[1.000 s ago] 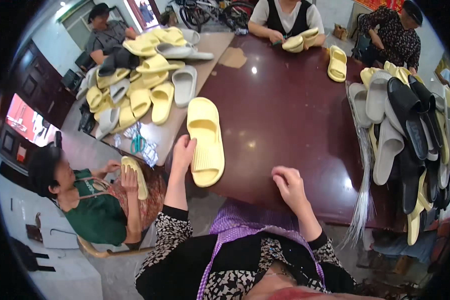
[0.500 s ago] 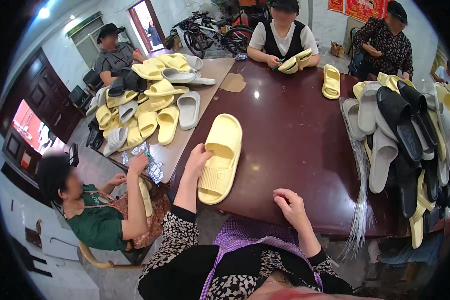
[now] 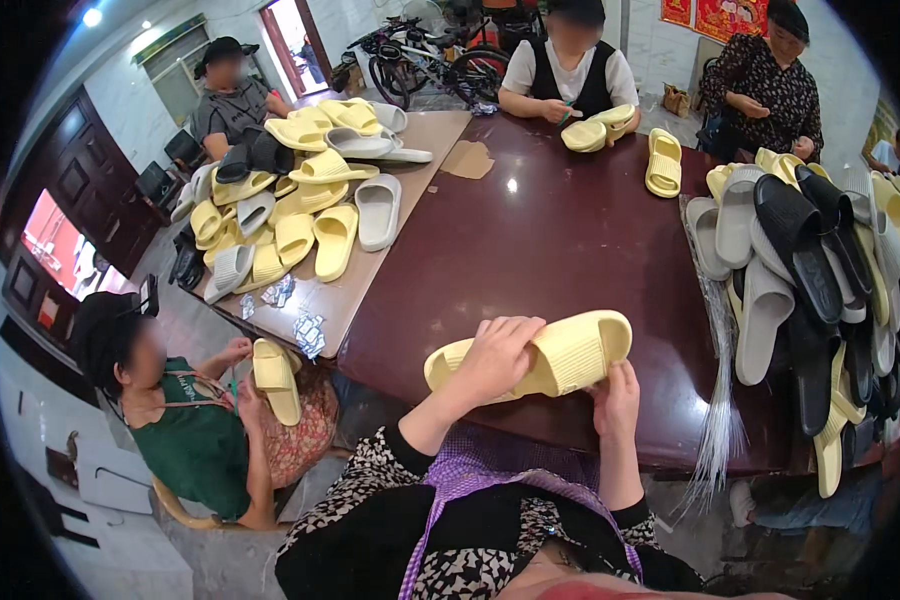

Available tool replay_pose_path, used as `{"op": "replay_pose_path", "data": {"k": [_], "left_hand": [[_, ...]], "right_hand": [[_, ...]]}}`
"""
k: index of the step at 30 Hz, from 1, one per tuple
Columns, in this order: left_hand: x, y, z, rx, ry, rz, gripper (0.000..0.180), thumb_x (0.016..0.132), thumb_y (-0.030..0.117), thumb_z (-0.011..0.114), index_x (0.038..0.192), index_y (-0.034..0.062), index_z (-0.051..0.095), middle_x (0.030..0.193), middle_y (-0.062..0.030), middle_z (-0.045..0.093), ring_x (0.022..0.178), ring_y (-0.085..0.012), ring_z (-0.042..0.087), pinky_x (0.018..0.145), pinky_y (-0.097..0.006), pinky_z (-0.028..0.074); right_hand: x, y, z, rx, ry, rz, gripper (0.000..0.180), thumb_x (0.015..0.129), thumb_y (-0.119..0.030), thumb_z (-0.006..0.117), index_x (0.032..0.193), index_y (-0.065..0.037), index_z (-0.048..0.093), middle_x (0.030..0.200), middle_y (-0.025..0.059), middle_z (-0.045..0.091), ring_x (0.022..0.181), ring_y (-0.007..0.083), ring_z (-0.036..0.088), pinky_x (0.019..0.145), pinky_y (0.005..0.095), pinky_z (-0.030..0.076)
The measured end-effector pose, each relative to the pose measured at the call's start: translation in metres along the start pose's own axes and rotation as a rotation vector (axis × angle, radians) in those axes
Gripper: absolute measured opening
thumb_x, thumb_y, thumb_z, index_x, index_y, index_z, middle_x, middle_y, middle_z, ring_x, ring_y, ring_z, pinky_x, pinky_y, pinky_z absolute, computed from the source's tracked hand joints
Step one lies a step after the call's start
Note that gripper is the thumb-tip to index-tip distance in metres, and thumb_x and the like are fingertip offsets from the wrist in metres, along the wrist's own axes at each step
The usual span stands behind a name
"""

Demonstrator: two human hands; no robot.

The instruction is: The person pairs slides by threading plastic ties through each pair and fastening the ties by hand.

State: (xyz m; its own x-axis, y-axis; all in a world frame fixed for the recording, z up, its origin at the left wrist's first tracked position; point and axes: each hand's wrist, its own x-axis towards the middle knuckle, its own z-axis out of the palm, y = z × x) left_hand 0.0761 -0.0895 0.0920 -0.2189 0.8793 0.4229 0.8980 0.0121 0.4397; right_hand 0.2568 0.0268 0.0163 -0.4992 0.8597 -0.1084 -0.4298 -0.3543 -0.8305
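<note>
A pale yellow slide slipper (image 3: pixel 582 352) with a ribbed strap lies crosswise just above the near edge of the dark red table (image 3: pixel 570 240). My left hand (image 3: pixel 500 352) grips it at the strap's opening, fingers curled over the upper side. At its right end, my right hand (image 3: pixel 618 397) pinches the rim between thumb and fingers. Whether a second slipper is tucked against this one, I cannot tell.
Yellow, grey and black slippers pile up on the left board (image 3: pixel 425 150). Another slipper heap (image 3: pixel 760 250) fills the right side, beside a bundle of clear plastic strands (image 3: pixel 718 430). Small packets (image 3: pixel 310 335) lie at left. Co-workers surround the table; one at left holds a yellow slipper (image 3: pixel 276 380).
The yellow slipper has swung from upright to crosswise and moved right, nearer me. My right hand has gone from free to gripping its end. The left co-worker's arm has drawn back from the packets.
</note>
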Motion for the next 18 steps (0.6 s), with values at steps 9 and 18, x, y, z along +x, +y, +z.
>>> {"op": "replay_pose_path", "data": {"k": [9,18], "left_hand": [[-0.046,-0.049,-0.021,-0.122,0.301,-0.272,0.042,0.085,0.013,0.059,0.124,0.0004,0.050,0.116,-0.0159,0.057,0.109,-0.0277,0.054,0.092,-0.036,0.044],[-0.080,-0.046,-0.016,-1.109,0.314,-0.620,0.041,0.094,0.014,0.051,0.130,-0.0038,0.041,0.119,-0.0103,0.054,0.109,-0.0160,0.052,0.093,-0.030,0.043]], "right_hand": [[0.005,0.002,-0.027,0.135,0.173,0.024,0.026,0.098,-0.023,0.045,0.112,-0.003,0.052,0.101,0.0049,0.059,0.086,0.0140,0.059,0.070,0.0285,0.050],[0.009,0.002,-0.013,0.194,0.168,0.034,0.030,0.099,-0.027,0.043,0.117,-0.003,0.050,0.103,0.0054,0.058,0.090,0.0139,0.058,0.071,0.0303,0.051]]}}
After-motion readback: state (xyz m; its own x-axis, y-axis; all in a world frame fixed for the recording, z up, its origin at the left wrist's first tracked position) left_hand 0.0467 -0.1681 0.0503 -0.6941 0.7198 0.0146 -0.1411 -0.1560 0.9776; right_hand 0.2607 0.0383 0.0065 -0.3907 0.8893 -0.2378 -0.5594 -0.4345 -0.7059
